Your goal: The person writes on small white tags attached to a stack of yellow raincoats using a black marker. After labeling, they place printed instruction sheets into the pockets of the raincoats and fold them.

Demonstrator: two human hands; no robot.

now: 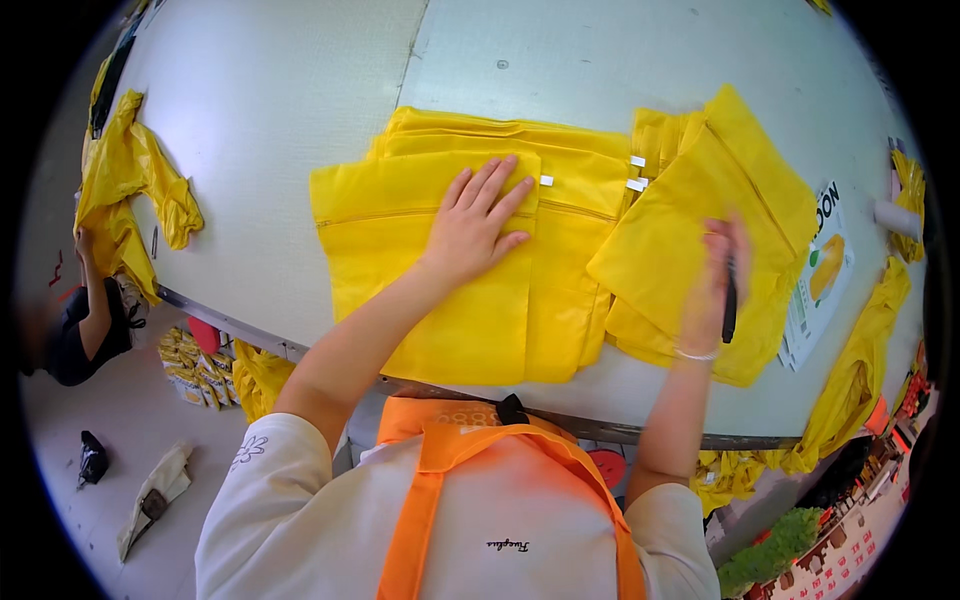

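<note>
My left hand lies flat, fingers stretched out, on the top piece of a stack of flat yellow cloth pieces. A zip or seam line crosses each piece, and small white tags stick out at the edges. My right hand, partly blurred, is over a second yellow pile whose top piece lies askew. Its fingers are closed round a slim black tool; whether this is a pen or a thread snipper I cannot tell.
Printed sheets lie by the right pile on the pale table. Yellow garments hang over the right edge. At far left, another person's hand touches a yellow garment. Packed goods sit below the table.
</note>
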